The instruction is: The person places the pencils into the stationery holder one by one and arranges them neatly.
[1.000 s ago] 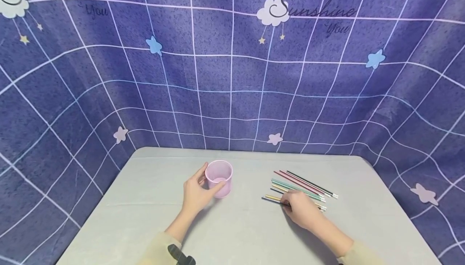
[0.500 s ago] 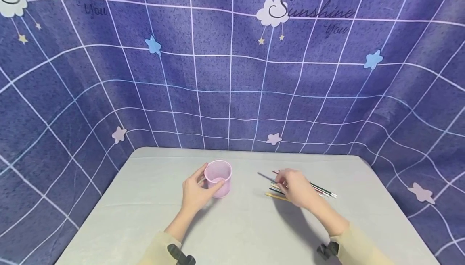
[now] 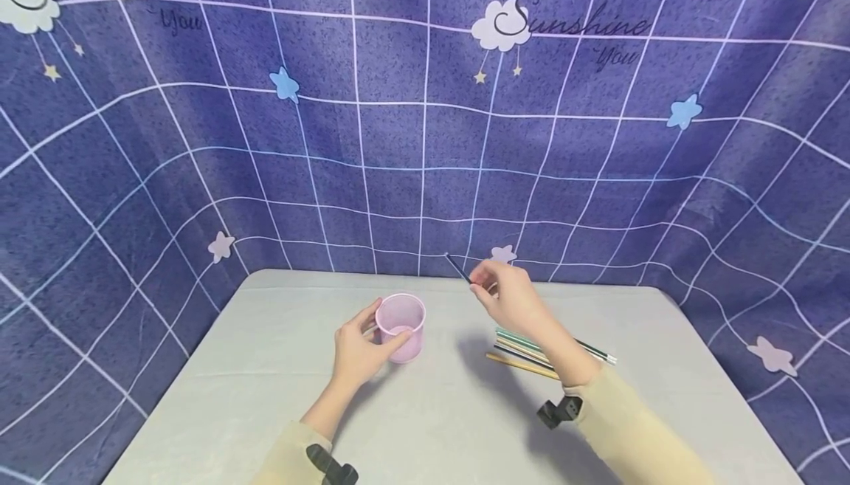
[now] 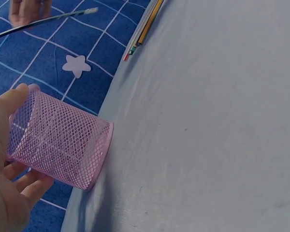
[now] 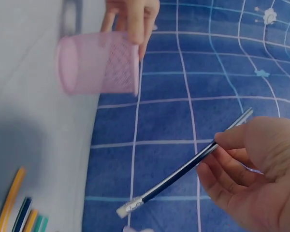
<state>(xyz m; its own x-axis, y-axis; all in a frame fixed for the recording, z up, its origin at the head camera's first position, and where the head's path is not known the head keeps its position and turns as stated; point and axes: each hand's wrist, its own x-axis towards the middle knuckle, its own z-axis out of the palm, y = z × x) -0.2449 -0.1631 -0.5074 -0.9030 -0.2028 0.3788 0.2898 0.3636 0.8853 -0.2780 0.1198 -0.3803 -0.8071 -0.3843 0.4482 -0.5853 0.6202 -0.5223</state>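
My left hand [image 3: 358, 352] holds a pink mesh pencil cup [image 3: 409, 350] upright on the table, thumb on the near side and fingers round the far side. No pencil shows inside the cup [image 4: 63, 137]. To the right and above the table, my right hand [image 3: 510, 297] pinches a dark pencil [image 3: 457, 268] between thumb and fingers. In the right wrist view this pencil [image 5: 171, 179] slants across, its white eraser end pointing away from the hand. Several pencils [image 3: 521, 365], among them yellow, green and dark ones, lie beneath my right forearm, which partly hides them.
A pale cloth covers the table [image 3: 425, 426]. Behind it and along both sides hangs a purple-blue curtain [image 3: 392, 131] with a grid, stars and clouds. Dark wrist cameras [image 3: 559, 412] sit on both sleeves.
My right hand has come up from the pencils, moving left and toward the back, with the dark pencil lifted in its fingers. The left hand and cup stay in place.
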